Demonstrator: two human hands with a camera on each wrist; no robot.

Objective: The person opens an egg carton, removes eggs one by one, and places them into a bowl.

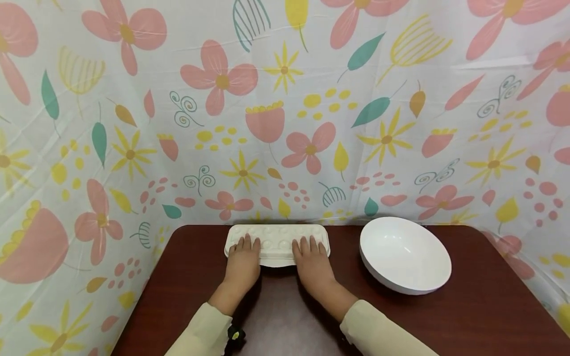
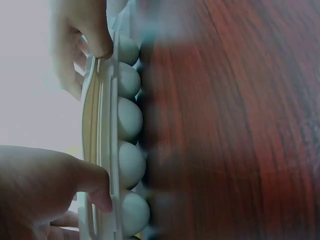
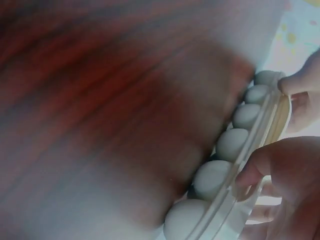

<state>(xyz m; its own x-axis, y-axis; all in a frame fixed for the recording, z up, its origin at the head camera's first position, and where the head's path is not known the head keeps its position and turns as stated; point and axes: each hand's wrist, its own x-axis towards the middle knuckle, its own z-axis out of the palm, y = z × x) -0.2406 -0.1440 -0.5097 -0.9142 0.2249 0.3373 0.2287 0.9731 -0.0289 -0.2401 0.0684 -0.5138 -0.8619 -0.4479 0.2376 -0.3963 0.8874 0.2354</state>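
An off-white egg tray (image 1: 277, 232) with a lid of round bumps lies near the table's far edge. My left hand (image 1: 242, 264) grips its left end, fingers on top. The right hand (image 1: 316, 267) grips the right end the same way. In the left wrist view the left thumb (image 2: 97, 187) presses the tray's front rim. The right wrist view shows the right thumb (image 3: 252, 170) against that rim. Below the rim runs a row of pale, egg-shaped bulges (image 3: 232, 143); whether they are cups or eggs, I cannot tell. A curved tab sticks out between the hands.
A white bowl (image 1: 403, 252) stands to the right of the tray on the dark red-brown table (image 1: 472, 306). Behind the table hangs a flower-patterned cloth (image 1: 285, 148). At the left cuff is a black item with a yellow flower (image 1: 235, 335).
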